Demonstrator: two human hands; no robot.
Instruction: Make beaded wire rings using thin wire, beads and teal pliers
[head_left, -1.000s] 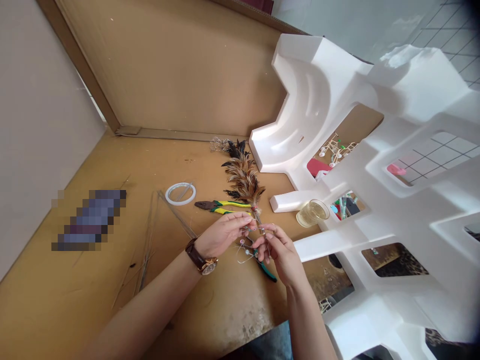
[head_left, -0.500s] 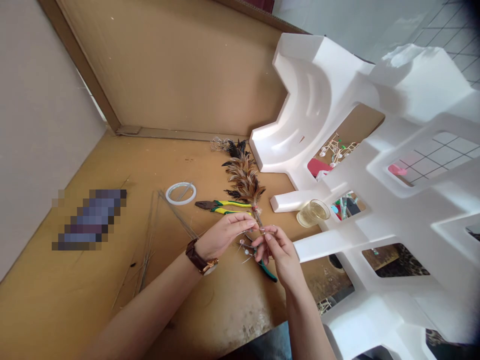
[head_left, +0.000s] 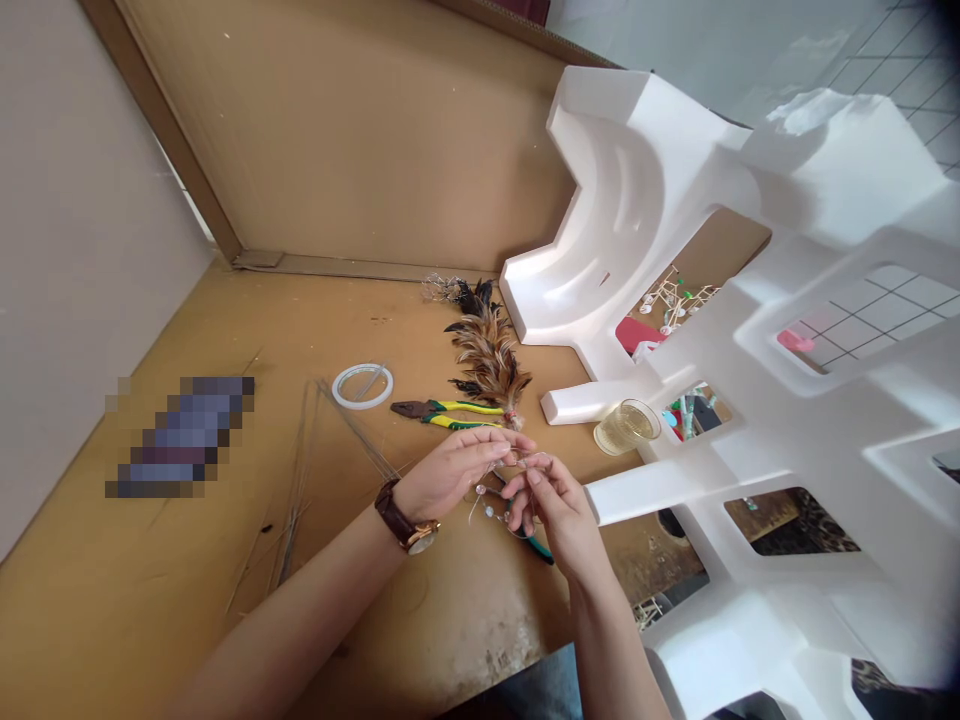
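Observation:
My left hand [head_left: 465, 465], a brown-strapped watch on its wrist, pinches thin wire at the fingertips. Opposite it, my right hand [head_left: 547, 490] has thumb and fingers closed on the same beaded wire. Clear beads [head_left: 489, 511] hang on the wire below and between the hands. Under the right hand lies a tool with a green handle [head_left: 540, 550], its rest mostly hidden. Just beyond my fingers are yellow-and-green pliers [head_left: 435, 411] and a brown-and-black feather bundle [head_left: 487, 350] tied with red near its base.
A white roll of tape [head_left: 362, 404] and loose straight wires [head_left: 300, 480] lie to the left on the table. A glass of yellowish liquid [head_left: 627, 427] stands right, beside a large white moulded frame [head_left: 697, 400]. Coiled wire pieces [head_left: 442, 289] sit near the cardboard wall [head_left: 360, 140].
My fingertips have shifted slightly around the wire, and the left fingers now reach further over toward the right hand. The hanging beads have swung a little left and down.

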